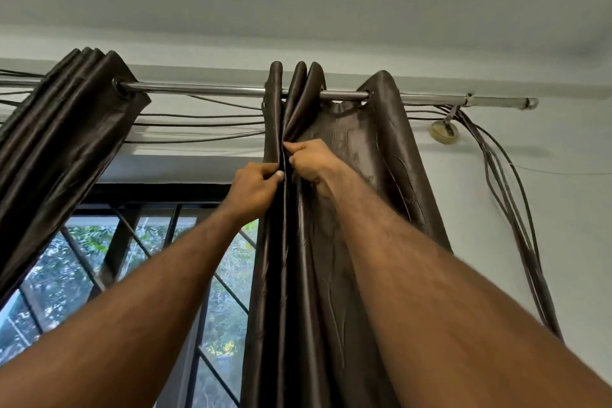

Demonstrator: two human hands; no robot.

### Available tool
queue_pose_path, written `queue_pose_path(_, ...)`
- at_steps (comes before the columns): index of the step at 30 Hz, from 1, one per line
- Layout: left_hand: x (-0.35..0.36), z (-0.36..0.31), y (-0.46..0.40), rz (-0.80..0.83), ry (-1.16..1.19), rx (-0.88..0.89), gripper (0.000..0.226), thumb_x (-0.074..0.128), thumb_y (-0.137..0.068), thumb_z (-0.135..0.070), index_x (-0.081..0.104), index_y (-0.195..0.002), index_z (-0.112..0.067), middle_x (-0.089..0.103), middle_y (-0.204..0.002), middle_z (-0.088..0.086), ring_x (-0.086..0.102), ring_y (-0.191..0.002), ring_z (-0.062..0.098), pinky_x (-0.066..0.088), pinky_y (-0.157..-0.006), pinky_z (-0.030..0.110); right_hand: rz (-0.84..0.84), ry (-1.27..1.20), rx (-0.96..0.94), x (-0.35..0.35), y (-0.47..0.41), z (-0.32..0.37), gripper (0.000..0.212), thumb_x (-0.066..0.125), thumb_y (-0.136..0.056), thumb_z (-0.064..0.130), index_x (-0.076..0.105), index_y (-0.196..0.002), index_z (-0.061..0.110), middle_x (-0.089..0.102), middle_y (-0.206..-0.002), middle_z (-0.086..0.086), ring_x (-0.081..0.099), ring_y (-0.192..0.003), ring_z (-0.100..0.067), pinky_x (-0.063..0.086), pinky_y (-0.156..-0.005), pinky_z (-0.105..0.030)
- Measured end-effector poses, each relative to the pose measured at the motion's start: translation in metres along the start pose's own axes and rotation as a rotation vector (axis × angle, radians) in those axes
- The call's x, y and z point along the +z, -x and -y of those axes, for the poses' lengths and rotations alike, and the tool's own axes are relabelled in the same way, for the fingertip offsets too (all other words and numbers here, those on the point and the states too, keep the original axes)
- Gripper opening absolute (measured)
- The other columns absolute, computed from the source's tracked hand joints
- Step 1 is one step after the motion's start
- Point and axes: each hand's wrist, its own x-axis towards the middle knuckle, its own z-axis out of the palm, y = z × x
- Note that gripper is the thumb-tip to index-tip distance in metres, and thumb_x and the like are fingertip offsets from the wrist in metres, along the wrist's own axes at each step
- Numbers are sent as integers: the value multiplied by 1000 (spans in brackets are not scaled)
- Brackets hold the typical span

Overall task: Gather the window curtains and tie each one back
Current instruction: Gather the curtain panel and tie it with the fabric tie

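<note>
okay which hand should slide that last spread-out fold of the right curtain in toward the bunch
Likely the right hand: it pinches the right curtain beside that loose fold; the left hand grips the bunch's window-side edge.

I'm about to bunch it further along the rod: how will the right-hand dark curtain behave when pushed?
Likely floppy: the right curtain hangs in soft vertical folds and creases where the left hand and right hand pinch it. Its glossy sheen suggests slippery fabric, so grip firmly. Its eyelets ring the rod, so it should probably slide rather than lift.
</note>
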Motion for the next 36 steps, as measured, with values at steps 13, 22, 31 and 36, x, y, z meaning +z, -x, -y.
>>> queue_pose_path(13, 20, 5, 6, -103, -37, -40, 15, 77, -86, -21, 76, -95, -9, 75, -83, 7, 73, -80, 21, 62, -81, 46, -410, 427, -133, -44, 14, -35, 30, 66, -90, 10, 74, -115, 24, 69, -113, 4, 64, -104, -16, 57, -89, -34)
queue_pose_path(22, 24, 2, 10, -128, 8, -48, 20, 73, -86, -13, 75, -106, -10, 76, -92, 7, 72, -86, 22, 60, -86, 44, -637, 792, 202, -153, 33, -77, 38, 66, -96, 28, 58, -129, 9, 61, -130, -19, 56, -121, -40, 44, -97, -47)
queue_pose_path(31, 14, 7, 12, -85, 221, -85, 22, 68, -75, -23, 75, -92, -12, 76, -85, 9, 69, -83, 17, 60, -82, 49, -113, 638, -200, 2, 4, -14, 17, 61, -96, 19, 72, -103, 8, 71, -110, -18, 66, -109, -35, 51, -86, -34)
queue_pose_path(36, 0, 30, 20, -104, 259, -107, 21, 63, -90, -9, 72, -109, -11, 76, -99, 8, 72, -98, 28, 57, -91, 55, -29, 572, -322, 35, -2, 2, 21, 61, -97, 19, 68, -79, 12, 71, -96, -19, 66, -95, -35, 49, -80, -32)
